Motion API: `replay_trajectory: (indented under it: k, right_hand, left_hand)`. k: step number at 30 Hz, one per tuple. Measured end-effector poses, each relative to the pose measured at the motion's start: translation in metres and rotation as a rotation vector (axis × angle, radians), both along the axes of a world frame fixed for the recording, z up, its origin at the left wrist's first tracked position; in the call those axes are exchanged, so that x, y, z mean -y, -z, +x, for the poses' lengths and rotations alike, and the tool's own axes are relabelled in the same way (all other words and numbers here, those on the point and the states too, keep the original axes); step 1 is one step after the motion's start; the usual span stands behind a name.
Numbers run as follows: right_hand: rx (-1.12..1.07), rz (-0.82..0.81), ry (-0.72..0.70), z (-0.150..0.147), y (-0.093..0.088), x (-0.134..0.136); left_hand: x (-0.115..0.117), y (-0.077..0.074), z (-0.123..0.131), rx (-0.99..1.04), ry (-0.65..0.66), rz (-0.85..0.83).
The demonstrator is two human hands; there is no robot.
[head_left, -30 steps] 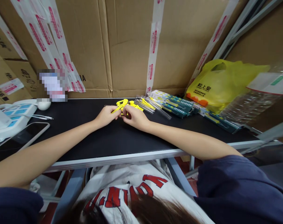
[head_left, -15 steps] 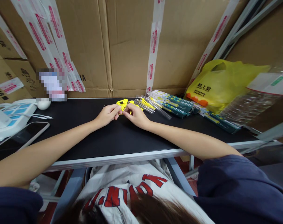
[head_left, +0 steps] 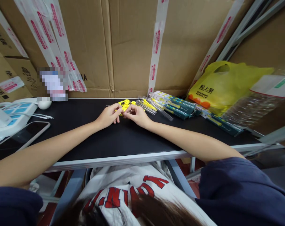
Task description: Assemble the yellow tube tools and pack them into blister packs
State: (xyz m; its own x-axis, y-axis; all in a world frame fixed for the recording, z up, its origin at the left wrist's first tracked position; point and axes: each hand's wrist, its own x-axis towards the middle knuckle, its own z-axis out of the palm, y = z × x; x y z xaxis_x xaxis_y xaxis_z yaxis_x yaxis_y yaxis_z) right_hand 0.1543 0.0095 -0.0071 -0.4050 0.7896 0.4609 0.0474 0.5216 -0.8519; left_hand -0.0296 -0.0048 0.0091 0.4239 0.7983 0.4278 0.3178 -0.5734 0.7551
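Both my hands meet near the back middle of the black table [head_left: 114, 141]. My left hand [head_left: 108, 115] and my right hand [head_left: 137, 115] have their fingers pinched together on a small yellow plastic piece [head_left: 124, 108] held between them. Just behind it lies a small heap of yellow pieces [head_left: 126, 102]. To the right of the heap lie clear plastic tubes [head_left: 154, 108] with yellow parts inside.
Green-and-white packets [head_left: 180, 106] lie at the back right beside a yellow plastic bag [head_left: 222, 84] and a clear bag [head_left: 257, 103]. A white power strip [head_left: 13, 114] with cables and a phone [head_left: 27, 136] sit at the left. Cardboard boxes [head_left: 133, 47] wall the back.
The yellow piece stuck out from my left fingers; now both hands' fingertips have closed in on it between them. The hands stayed in place.
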Motion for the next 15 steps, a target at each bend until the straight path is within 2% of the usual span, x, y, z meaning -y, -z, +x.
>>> replay_trajectory:
  k: [6, 11, 15]
  right_hand:
    - [0.041, 0.071, 0.031, 0.0004, -0.0011, 0.0035]
    - [0.028, 0.106, 0.01, -0.0004, -0.0036, 0.0058]
    - [0.005, 0.058, -0.041, -0.0007, -0.0021, 0.0026]
  left_hand:
    - [-0.0024, -0.0015, 0.0015, 0.093, 0.077, -0.137]
    - [-0.0037, -0.0011, 0.0035, 0.161, 0.061, -0.245]
    - [-0.0046, -0.0008, 0.0039, 0.175, 0.07, -0.267]
